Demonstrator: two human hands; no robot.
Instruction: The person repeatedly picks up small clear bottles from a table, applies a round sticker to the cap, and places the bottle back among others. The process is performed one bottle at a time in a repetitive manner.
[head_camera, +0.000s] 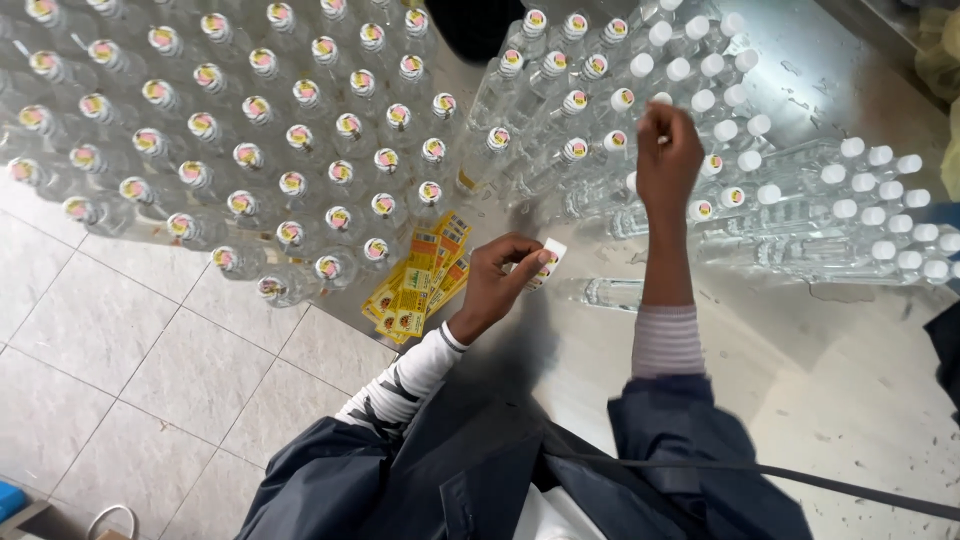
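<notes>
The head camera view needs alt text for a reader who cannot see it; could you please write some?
Seen from above, a person's left hand holds a small white sticker over a steel table while the right hand reaches to a capped clear bottle among many. Yellow label sheets lie beside the left hand.

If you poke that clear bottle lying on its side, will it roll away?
Probably. The clear plastic bottle lies on its round side on a smooth metal table, so a push would likely roll it. It looks small, so probably light. The left hand is nearest it, holding a small white label.
</notes>
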